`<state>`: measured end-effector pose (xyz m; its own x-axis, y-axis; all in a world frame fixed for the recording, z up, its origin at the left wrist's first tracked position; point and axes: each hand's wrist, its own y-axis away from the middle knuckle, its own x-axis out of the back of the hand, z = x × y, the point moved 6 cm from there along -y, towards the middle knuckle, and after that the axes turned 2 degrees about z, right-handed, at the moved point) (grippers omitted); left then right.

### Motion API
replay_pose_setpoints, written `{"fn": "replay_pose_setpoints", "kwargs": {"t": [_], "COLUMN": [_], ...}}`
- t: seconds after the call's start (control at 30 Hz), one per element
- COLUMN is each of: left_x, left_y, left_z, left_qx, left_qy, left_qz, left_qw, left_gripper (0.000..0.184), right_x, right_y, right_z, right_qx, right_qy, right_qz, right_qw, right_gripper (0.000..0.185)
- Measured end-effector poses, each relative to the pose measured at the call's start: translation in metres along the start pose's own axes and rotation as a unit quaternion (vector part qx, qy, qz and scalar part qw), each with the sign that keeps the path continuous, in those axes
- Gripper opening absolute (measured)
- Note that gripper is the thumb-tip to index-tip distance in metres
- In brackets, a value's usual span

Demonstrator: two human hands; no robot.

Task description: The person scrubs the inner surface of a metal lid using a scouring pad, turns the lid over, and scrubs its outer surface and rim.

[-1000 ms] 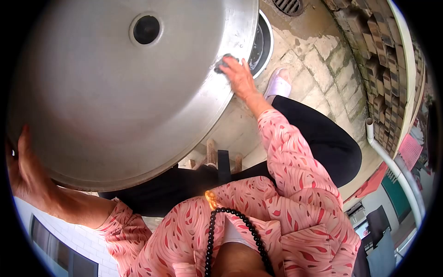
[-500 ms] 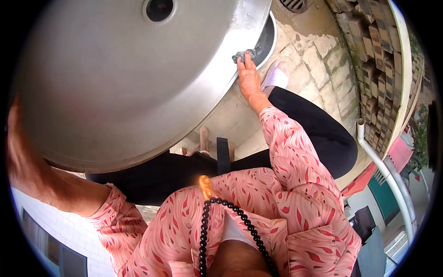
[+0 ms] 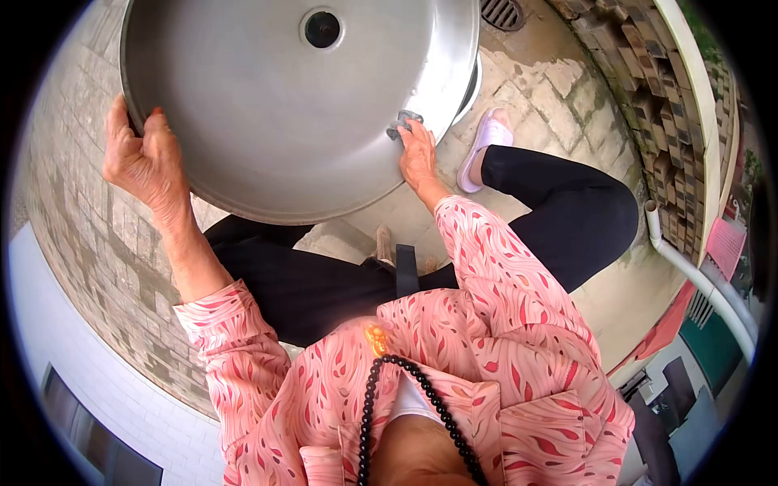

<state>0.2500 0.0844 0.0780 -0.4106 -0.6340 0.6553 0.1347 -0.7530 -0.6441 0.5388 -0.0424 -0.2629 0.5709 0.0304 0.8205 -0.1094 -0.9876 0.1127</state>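
A large round metal pot lid with a hole in its middle is held up before me, its hollow inner side facing me. At its left edge my left hand is closed on the rim, thumb on the inside. My right hand presses a crumpled grey cloth against the inner surface near the right rim, with the fingers closed over it. A few wet drops show on the metal above the cloth. Part of a basin with a pale rim peeks out behind the lid.
Stone paving lies under my feet, with a drain grate at the top. Stacked bricks line the right side, near a white pipe. A white tiled wall is at lower left.
The lid has moved away from my body and to the right, now showing whole at its left edge. My right hand has slid the cloth slightly down and left, inward from the rim.
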Motion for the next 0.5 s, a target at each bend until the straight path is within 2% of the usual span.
{"fn": "replay_pose_setpoints", "kwargs": {"t": [0.03,0.07,0.17,0.2,0.23,0.3,0.33,0.4,0.5], "left_x": [0.000,-0.001,-0.009,-0.012,-0.015,-0.022,-0.024,-0.027,-0.028], "left_y": [0.000,-0.001,-0.001,-0.003,-0.003,-0.004,-0.005,-0.008,-0.015], "left_z": [0.000,-0.001,-0.016,-0.009,-0.010,-0.021,-0.022,-0.021,-0.021], "left_qx": [-0.011,-0.023,-0.023,-0.020,-0.039,-0.021,-0.013,0.015,0.063], "left_qy": [-0.003,-0.005,-0.021,-0.002,-0.009,-0.002,0.022,0.069,0.028], "left_qz": [0.000,0.002,-0.023,-0.002,0.004,-0.016,-0.019,-0.019,-0.053], "left_qw": [1.000,1.000,0.999,1.000,0.999,1.000,0.999,0.997,0.996], "left_gripper": [0.025,0.025,0.026,0.024,0.025,0.024,0.021,0.017,0.012], "right_x": [0.010,0.016,0.027,0.027,0.024,0.019,0.012,0.009,0.004], "right_y": [0.004,0.009,0.022,0.023,0.023,0.025,0.025,0.032,0.027], "right_z": [0.001,0.003,-0.003,-0.005,-0.007,-0.009,-0.006,-0.003,0.005], "right_qx": [-0.013,0.010,-0.069,-0.072,-0.074,-0.080,-0.066,-0.026,0.003], "right_qy": [0.016,0.015,-0.034,-0.063,-0.076,-0.099,-0.067,-0.047,-0.055], "right_qz": [0.011,0.062,0.076,0.084,0.071,0.042,0.008,0.015,-0.002], "right_qw": [1.000,0.998,0.994,0.992,0.992,0.991,0.996,0.998,0.998], "right_gripper": [0.042,0.041,0.036,0.029,0.027,0.024,0.024,0.025,0.026]}}
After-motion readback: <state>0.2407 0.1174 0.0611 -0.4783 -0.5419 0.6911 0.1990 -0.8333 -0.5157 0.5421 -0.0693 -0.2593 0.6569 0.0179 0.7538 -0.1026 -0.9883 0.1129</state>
